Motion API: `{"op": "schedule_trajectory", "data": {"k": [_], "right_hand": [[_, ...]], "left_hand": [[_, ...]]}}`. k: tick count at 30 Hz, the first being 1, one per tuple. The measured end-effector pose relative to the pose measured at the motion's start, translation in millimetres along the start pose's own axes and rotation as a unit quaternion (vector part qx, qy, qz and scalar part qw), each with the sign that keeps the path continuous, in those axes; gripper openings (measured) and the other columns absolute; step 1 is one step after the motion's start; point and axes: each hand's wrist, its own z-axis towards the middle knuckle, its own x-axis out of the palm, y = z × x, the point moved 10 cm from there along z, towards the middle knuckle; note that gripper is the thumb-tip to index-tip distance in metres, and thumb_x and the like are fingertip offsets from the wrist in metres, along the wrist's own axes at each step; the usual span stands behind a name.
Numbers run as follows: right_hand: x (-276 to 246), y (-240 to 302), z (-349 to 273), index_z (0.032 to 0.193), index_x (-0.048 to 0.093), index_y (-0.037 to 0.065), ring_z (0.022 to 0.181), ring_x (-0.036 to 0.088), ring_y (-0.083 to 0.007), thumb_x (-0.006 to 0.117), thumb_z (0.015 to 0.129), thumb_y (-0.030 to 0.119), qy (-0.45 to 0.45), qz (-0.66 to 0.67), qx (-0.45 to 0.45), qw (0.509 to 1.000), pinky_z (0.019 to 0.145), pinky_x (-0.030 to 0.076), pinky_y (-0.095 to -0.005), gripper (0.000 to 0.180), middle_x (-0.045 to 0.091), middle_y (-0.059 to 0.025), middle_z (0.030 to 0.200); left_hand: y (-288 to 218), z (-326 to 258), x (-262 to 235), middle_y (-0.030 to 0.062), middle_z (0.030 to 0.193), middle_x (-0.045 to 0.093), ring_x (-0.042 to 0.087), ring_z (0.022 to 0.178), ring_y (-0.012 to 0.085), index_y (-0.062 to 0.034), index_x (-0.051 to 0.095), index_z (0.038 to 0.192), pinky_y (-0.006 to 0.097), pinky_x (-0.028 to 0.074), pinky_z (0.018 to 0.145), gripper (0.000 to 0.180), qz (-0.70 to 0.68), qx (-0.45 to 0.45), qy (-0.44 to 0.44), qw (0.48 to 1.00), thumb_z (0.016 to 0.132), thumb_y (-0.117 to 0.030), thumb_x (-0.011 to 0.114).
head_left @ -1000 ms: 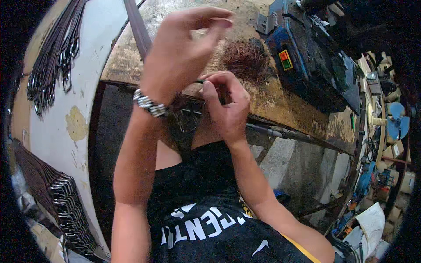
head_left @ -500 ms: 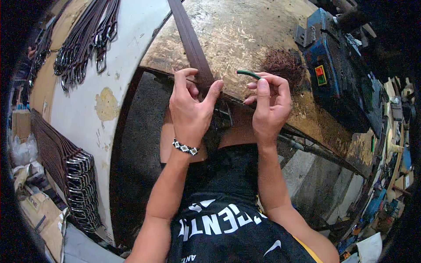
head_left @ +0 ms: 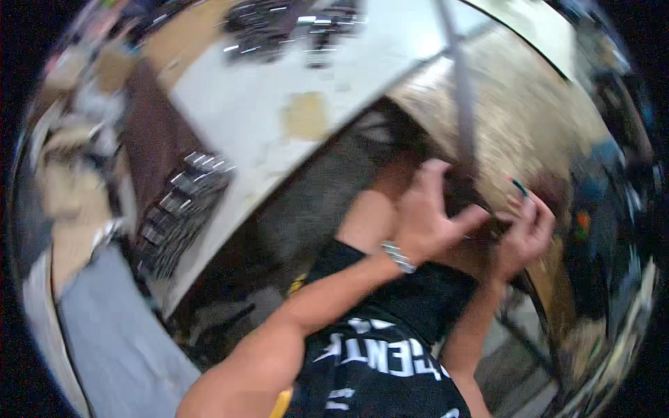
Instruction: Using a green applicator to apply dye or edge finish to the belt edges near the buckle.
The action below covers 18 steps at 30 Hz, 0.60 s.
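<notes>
A long dark brown belt [head_left: 463, 104] runs from far across the worn wooden table [head_left: 523, 90] down toward my lap. Its near end lies between the thumb and fingers of my left hand [head_left: 431, 224], which are spread apart, with no closed grip showing. Beside it, my right hand [head_left: 528, 233] pinches a thin, dark green, slightly curved stick [head_left: 518, 187]. The stick's free end points up and left, over the table near the belt. Motion blur smears both hands and hides the belt's near end.
On the left, a white tabletop [head_left: 244, 139] carries bunches of buckled belts [head_left: 258, 31]; more belts [head_left: 185, 202] hang over its near-left edge. A blurred dark reddish clump [head_left: 550, 187] lies past my right hand. A blurred blue machine [head_left: 592, 171] stands further right.
My view has swung left, so the table, belt and both hands appear further right and lower. The green stick stays in my right hand, and the belt remains by my left.
</notes>
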Motion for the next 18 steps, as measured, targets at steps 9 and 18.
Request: {"op": "schedule_trajectory", "data": {"k": [9, 18], "right_hand": [[12, -26, 1, 0.114, 0.06, -0.002, 0.088, 0.068, -0.016, 0.056, 0.105, 0.014, 0.047, 0.053, 0.035, 0.997, 0.062, 0.054, -0.0248, 0.018, 0.069, -0.0124, 0.108], [127, 19, -36, 0.119, 0.054, -0.001, 0.133, 0.054, -0.0343, 0.046, 0.106, 0.016, 0.416, 0.428, 0.314, 0.738, 0.108, 0.048, -0.045, 0.023, 0.053, -0.0241, 0.143]], "left_hand": [[13, -1, -33, 0.0189, 0.099, 0.07, 0.069, 0.089, 0.0296, 0.009, 0.063, 0.12, 0.039, 0.055, 0.082, 0.048, -0.017, -0.051, -0.007, 0.999, 0.081, -0.019, 0.072], [-21, -18, -20, 0.0071, 0.099, 0.073, 0.065, 0.09, 0.0105, 0.006, 0.066, 0.109, 0.027, 0.053, 0.079, 0.023, -0.419, -0.038, 0.261, 0.869, 0.091, -0.005, 0.057]]}}
